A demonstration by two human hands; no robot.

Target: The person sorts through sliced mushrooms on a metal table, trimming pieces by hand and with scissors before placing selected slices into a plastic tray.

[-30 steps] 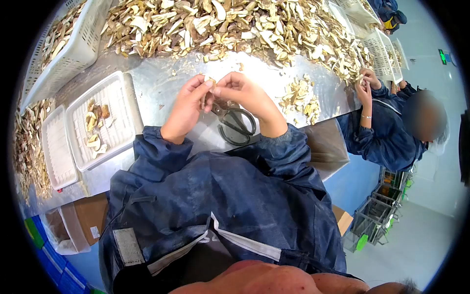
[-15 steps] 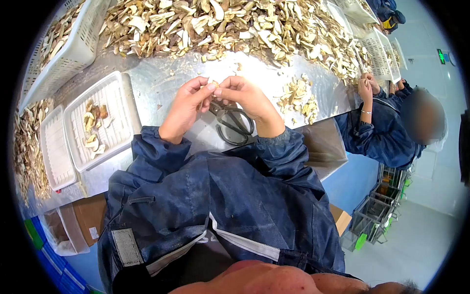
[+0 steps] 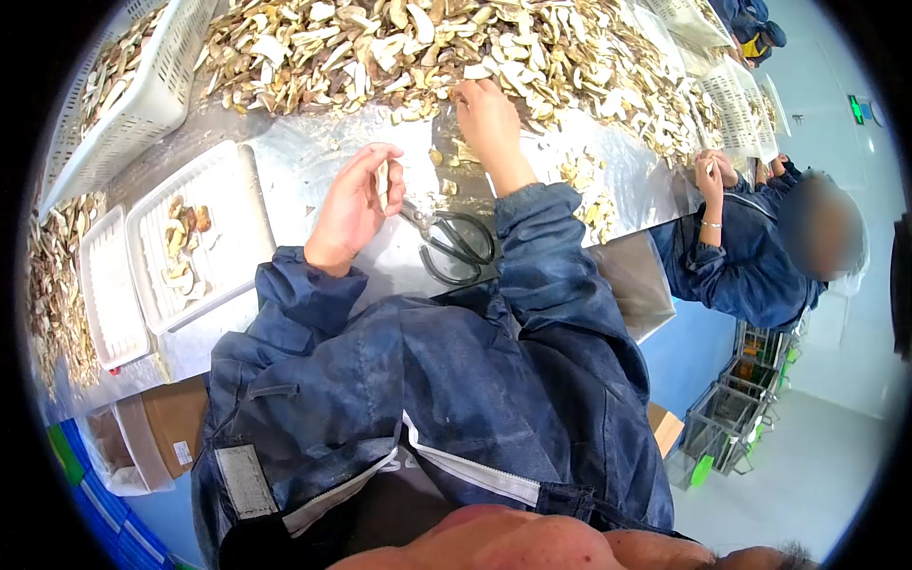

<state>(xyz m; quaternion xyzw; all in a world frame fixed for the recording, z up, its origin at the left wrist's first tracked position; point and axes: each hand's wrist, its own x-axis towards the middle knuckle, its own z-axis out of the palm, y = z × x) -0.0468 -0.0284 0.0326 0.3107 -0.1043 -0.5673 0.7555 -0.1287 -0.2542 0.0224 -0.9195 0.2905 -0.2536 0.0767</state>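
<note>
My right hand [image 3: 489, 122] reaches to the near edge of a heap of dried mushroom slices [image 3: 351, 52]. Its fingers are bent together against the slices, and what they pinch is hidden. Nearer my body, my left hand [image 3: 359, 201] hovers over the metal table with fingers loosely curved and a gap between them. A pair of black-handled scissors [image 3: 461, 249] lies beside the left hand, its blades pointing toward that hand. A few small mushroom pieces [image 3: 448, 187] lie on the table between the two hands.
A white tray [image 3: 249, 204] with some mushroom pieces [image 3: 178, 237] sits left, beside a narrower tray [image 3: 114, 318]. A white basket [image 3: 157, 109] of slices stands behind them. Right are a small pile of pieces [image 3: 597, 217] and a co-worker [image 3: 750, 247] at the table.
Both hands were together over a small piece near the scissors. My right hand has moved away to the heap, while my left hand has stayed in place and its fingers have loosened.
</note>
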